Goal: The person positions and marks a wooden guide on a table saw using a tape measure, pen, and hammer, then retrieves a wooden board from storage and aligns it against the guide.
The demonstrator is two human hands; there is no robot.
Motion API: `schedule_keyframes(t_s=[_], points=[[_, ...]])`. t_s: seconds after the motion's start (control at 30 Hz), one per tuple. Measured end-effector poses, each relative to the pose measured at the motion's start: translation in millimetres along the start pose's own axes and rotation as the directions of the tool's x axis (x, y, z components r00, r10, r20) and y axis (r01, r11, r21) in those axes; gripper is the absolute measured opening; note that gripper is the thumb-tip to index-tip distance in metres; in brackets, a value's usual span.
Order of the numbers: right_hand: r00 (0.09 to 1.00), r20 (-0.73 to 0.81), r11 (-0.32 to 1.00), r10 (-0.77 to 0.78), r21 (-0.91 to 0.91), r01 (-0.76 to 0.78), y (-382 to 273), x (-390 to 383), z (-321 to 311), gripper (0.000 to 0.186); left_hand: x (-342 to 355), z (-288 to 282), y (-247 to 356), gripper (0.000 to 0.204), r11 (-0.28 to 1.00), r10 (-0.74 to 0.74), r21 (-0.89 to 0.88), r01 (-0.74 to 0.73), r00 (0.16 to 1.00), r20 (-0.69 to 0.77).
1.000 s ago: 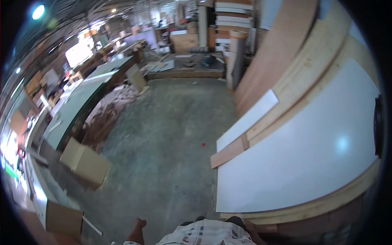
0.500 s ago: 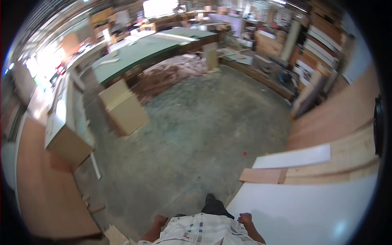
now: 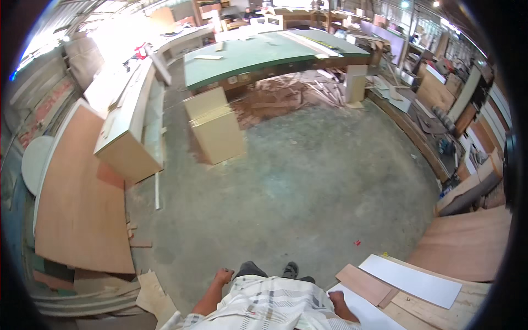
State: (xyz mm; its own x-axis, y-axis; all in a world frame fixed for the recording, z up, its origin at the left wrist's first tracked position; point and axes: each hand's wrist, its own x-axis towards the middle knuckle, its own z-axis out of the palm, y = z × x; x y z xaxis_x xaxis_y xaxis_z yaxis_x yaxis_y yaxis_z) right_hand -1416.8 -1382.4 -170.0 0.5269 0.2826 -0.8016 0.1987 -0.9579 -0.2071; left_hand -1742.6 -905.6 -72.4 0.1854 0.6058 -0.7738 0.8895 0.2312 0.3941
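View turned left since the earlier frame. Left hand (image 3: pixel 224 276), right hand (image 3: pixel 337 300): finger closure cannot be told. Flat, rectangular reddish-brown wooden board (image 3: pixel 363 284): ahead-right of the right hand, now appearing closer.

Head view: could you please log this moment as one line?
left hand: beside dark trousers, nothing visibly held | right hand: near white sheet, contact unclear | green-topped table: ahead

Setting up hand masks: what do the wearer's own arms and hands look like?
Left hand and right hand ungloved; forearms bare, no watch or cable visible. Shirt is white with a grey check pattern.
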Motion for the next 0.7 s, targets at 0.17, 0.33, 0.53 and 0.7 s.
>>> schedule_keyframes(t_s=[0.17, 0.33, 0.53, 0.7], points=[[0.906, 0.031, 0.646, -0.422, -0.691, 0.324, -83.1, 102.0, -133.6, 0.024, 46.0, -3.0, 23.4, 0.051, 0.993, 0.050, -0.103, -0.062, 0.992, -0.117], [0.988, -0.153, 0.879, 0.001, 0.472, 0.072, -206.4, 170.2, -208.1, 0.023, 104.2, -14.5, 7.1, 0.033, 0.504, 0.358, 0.762, -0.407, 0.901, 0.245], [0.991, -0.133, 0.821, 0.029, 0.569, 0.052, -340.8, 170.2, -248.7, 0.022, 196.7, -64.8, 38.7, 0.033, 0.286, 0.407, 0.767, -0.575, 0.797, 0.446], [0.993, 0.035, 0.796, 0.115, 0.594, -0.113, -349.3, 210.1, -231.0, 0.020, 279.5, -143.9, 129.9, 0.028, 0.377, 0.483, 0.722, -0.581, 0.788, 0.382]])
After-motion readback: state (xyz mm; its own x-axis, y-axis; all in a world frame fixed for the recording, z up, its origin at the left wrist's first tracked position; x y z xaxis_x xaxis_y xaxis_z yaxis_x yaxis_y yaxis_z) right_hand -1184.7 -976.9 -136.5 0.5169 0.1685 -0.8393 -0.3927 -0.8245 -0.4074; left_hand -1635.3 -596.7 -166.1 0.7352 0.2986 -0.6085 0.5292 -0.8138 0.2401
